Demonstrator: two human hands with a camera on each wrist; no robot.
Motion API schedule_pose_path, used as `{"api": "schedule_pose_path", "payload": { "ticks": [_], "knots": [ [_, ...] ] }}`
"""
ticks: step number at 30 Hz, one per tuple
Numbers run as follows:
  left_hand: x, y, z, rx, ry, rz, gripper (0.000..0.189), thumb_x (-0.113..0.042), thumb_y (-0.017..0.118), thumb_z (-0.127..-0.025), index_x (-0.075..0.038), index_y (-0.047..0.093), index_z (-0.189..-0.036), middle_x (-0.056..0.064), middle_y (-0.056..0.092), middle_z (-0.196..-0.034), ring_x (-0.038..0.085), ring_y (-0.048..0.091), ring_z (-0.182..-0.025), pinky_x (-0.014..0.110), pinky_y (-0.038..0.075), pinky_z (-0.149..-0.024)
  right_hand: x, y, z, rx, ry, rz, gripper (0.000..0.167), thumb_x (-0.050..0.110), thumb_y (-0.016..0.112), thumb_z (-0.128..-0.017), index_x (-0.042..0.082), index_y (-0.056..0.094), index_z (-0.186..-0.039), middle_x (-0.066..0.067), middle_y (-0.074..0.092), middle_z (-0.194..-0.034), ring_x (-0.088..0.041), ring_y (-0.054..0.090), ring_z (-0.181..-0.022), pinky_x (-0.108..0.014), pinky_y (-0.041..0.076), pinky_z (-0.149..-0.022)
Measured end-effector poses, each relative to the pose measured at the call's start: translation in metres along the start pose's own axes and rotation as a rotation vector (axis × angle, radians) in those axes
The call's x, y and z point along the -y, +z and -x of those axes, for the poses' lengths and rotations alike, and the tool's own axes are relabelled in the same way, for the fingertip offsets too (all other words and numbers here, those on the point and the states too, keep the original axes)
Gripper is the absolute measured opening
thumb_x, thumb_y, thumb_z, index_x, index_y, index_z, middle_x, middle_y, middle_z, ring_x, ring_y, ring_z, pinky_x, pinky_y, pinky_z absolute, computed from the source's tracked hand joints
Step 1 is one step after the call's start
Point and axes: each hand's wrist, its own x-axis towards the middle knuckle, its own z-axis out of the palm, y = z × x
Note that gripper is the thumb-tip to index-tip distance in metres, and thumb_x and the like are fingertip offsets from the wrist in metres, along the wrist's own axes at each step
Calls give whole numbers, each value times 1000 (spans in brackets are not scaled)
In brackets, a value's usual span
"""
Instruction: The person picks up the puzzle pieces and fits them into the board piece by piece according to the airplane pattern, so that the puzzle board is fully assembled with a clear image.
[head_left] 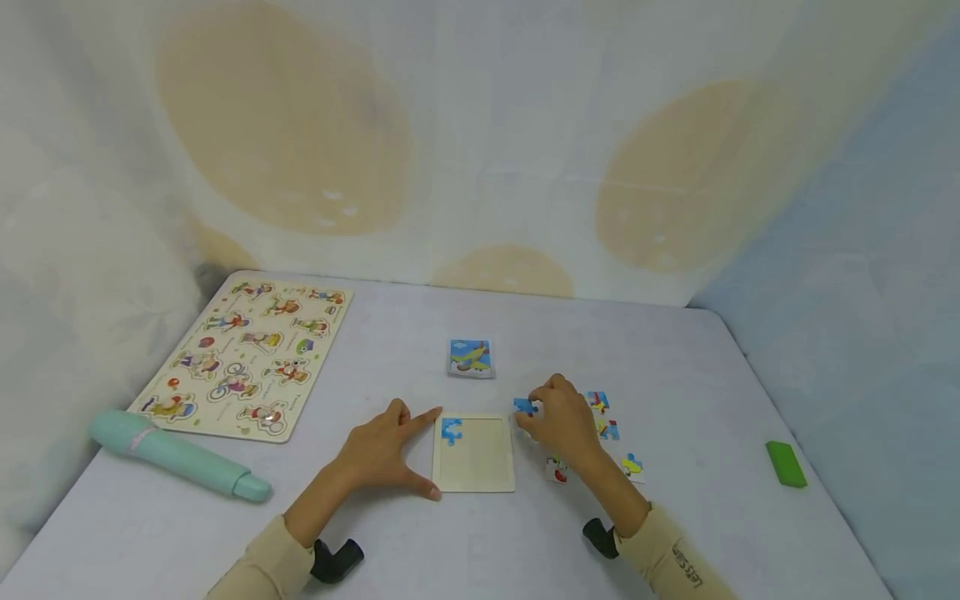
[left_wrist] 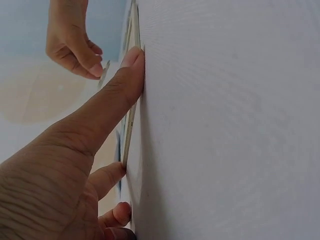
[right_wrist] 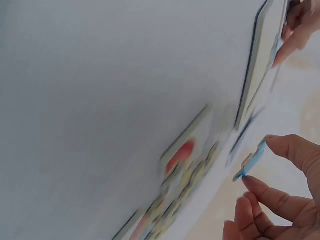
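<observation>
A square wooden puzzle tray (head_left: 487,467) lies on the table, with one blue puzzle piece (head_left: 452,430) in its upper left corner. My left hand (head_left: 382,450) spreads thumb and index finger along the tray's left side; their tips touch near its two corners. In the left wrist view the thumb (left_wrist: 112,97) presses at the tray's edge. My right hand (head_left: 564,423) pinches another blue puzzle piece (right_wrist: 252,159) between thumb and index finger, just right of the tray. In the right wrist view that piece hangs tilted above the table.
Several loose puzzle pieces (head_left: 632,467) lie right of the tray. Behind it sits a small airplane picture puzzle (head_left: 471,357). A large picture board (head_left: 247,358) and a mint-green cylindrical object (head_left: 180,457) are at left. A green block (head_left: 786,464) lies far right. Curtains (head_left: 510,150) surround the table.
</observation>
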Motion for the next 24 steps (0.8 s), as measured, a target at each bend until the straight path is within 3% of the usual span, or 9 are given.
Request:
{"api": "schedule_pose_path", "payload": {
  "ticks": [11,17,24],
  "knots": [
    [0,0,0,4,5,10,112,-75,84,-50,-31,49,-147,1,35,-97,13,39,-71,26,29,-54,37,18,5,84,-85,25,35,31,85,-77,1,78,-94,-5,59,-90,-15,54,-76,-31,47,-70],
    [-2,-3,1,-5,21,18,111,-72,85,-51,-30,49,-147,0,35,-96,14,39,-70,26,30,-54,47,28,5,132,-97,41,34,32,83,-78,2,78,-94,-2,57,-89,-15,53,-81,-32,45,-73],
    [-2,-3,2,-14,16,11,111,-72,85,-50,-30,49,-147,0,35,-96,13,38,-70,26,30,-54,51,34,4,126,-133,74,36,34,82,-80,2,78,-95,-3,57,-91,-16,53,-82,-34,45,-74]
  ]
}}
